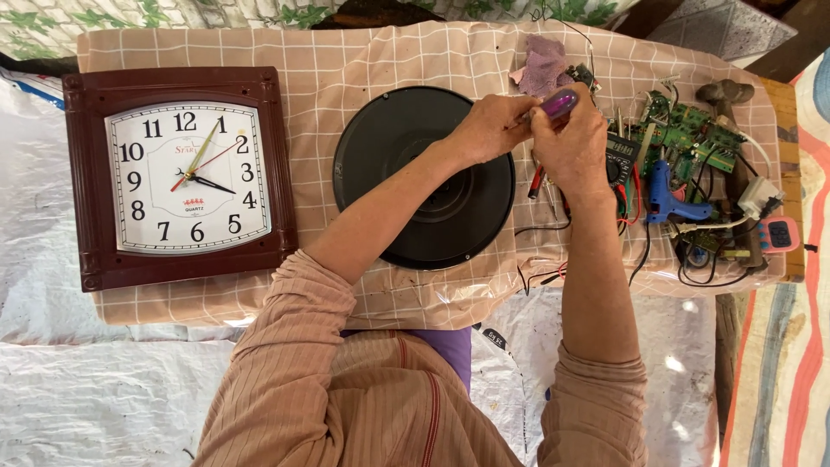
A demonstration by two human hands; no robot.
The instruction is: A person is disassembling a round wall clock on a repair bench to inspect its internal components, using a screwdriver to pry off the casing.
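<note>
Above the round black clock back (424,177), both hands meet: right hand (575,147) clamped around a purple-handled tool (558,104), left hand (493,125) pinching its tip, steadying it.

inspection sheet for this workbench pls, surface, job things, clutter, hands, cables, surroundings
surface: low table under a checked beige cloth, clear film at the front edge
job's things: round black disc lying flat at centre; purple-handled tool held above its right edge
clutter: square brown wall clock face up on the left; purple rag; green circuit boards; blue glue gun; black meter, partly hidden
hands: left hand and right hand meet on the tool, the right one gripping the handle
cables: black and red wires trail off the front edge
surroundings: white woven sheet on the floor; striped mat at right
</note>
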